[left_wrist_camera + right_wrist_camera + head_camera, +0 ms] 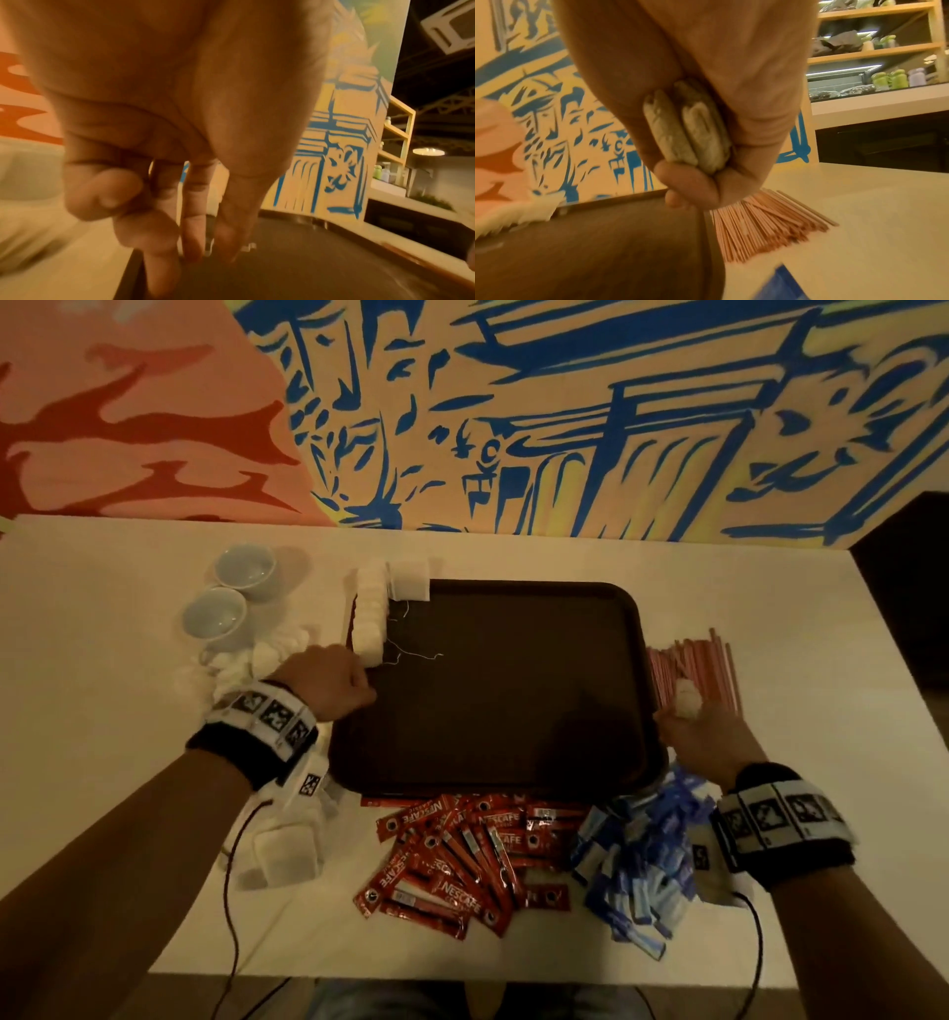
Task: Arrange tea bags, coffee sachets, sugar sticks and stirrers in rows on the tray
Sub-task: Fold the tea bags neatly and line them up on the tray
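Observation:
A dark brown tray (513, 685) lies mid-table. A row of white tea bags (371, 613) runs down its left edge, strings trailing onto the tray. My left hand (359, 683) is at the near end of that row. In the left wrist view its fingertips (192, 243) point down at the tray (308, 263), thumb close to them; a grip is unclear. My right hand (688, 716) hovers at the tray's right edge and grips a few tea bags (687, 130) between thumb and fingers. Pink stirrers (714, 665) lie just beyond it.
Red coffee sachets (462, 850) are heaped in front of the tray, blue sugar sticks (642, 855) to their right. Loose tea bags (282, 855) lie under my left forearm and left of the tray. Two pale cups (245, 570) stand at the back left. A painted wall borders the table.

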`<state>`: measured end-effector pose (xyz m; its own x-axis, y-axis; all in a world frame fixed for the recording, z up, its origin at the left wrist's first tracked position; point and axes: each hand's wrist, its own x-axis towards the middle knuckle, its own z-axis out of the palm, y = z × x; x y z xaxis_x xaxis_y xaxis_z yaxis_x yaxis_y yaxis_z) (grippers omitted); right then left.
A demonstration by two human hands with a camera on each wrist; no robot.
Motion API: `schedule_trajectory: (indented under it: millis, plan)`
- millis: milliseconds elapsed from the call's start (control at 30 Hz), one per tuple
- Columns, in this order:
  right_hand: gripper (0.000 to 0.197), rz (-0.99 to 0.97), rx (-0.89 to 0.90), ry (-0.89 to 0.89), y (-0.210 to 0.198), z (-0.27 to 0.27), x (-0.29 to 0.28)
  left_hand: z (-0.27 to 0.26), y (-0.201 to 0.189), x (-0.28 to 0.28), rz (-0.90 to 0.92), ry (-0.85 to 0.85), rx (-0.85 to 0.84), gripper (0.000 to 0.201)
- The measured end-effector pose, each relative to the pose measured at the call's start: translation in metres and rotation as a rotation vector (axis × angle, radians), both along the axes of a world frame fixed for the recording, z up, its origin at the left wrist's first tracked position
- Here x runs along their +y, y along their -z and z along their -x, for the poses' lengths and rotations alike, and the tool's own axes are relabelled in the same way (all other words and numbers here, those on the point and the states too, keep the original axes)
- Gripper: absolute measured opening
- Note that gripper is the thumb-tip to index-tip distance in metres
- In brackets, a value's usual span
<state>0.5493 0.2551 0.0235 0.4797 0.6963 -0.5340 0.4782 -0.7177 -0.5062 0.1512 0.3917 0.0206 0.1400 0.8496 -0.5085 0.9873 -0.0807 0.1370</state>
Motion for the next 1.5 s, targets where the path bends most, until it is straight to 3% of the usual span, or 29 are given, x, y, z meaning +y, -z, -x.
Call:
schedule_trajectory:
  millis: [133, 433, 900, 1133, 1233, 1367, 1500]
  plan:
    - [0.032, 0.110, -0.154, -0.101, 0.024, 0.003, -0.009, 0.006, 0.026, -0.030, -0.041, -0.045, 0.046, 0.013]
    - [0.031, 0.174, -0.388, -0.091, 0.034, 0.020, -0.012, 0.006, 0.034, -0.048, -0.161, -0.083, 0.078, 0.025]
    - [0.025, 0.236, -0.403, -0.166, 0.009, 0.018, -0.024, 0.006, 0.019, -0.050, -0.207, -0.099, 0.034, 0.024]
    - [0.018, -0.167, -0.028, -0.108, -0.042, 0.026, -0.014, -0.003, -0.016, -0.063, -0.375, -0.070, -0.132, 0.025]
    - [0.031, -0.227, 0.318, -0.106, -0.061, 0.037, -0.012, -0.014, -0.038, -0.077, -0.403, -0.033, -0.335, 0.023]
    - [0.027, -0.333, 0.731, -0.158, -0.078, 0.060, -0.021, -0.035, -0.065, -0.111, -0.302, 0.037, -0.673, 0.022]
    - [0.032, -0.388, 0.830, -0.301, -0.094, 0.090, -0.036, -0.048, -0.078, -0.142, -0.209, 0.062, -0.899, 0.026]
